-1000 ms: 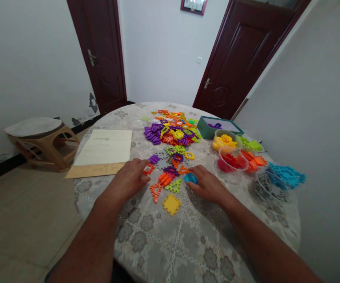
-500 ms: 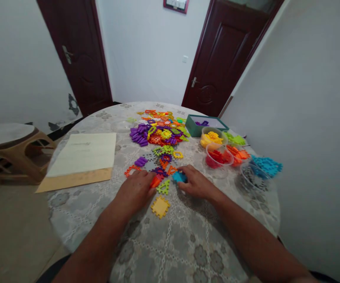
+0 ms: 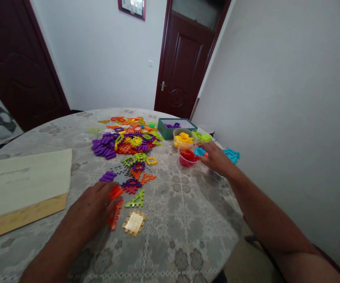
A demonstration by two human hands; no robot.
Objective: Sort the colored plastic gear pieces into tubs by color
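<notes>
My right hand [image 3: 217, 158] is raised at the right, closed on a blue notched plastic building piece [image 3: 200, 151]. It is over the tubs, close to the clear tub of red pieces [image 3: 187, 155]. On the table's near left, my left hand [image 3: 95, 206] has its fingers curled round an orange building piece [image 3: 116, 192]. A red-orange piece [image 3: 116, 215] lies by its thumb. Just right of this hand are a green triangular piece [image 3: 136, 199] and a pale yellow square piece [image 3: 134, 223]. Purple, orange and red pieces lie beyond the fingertips.
A mixed heap of pieces [image 3: 128, 143] covers the table's far middle. A green box [image 3: 165, 131] with purple pieces stands behind a tub of yellow pieces [image 3: 183, 138]. Blue pieces [image 3: 231, 155] lie at the right, partly behind my right hand. Paper sheets [image 3: 31, 181] lie left.
My right hand has carried the blue piece from the table's middle to the tubs at the right. The view has turned right. My left hand stays near the orange pieces.
</notes>
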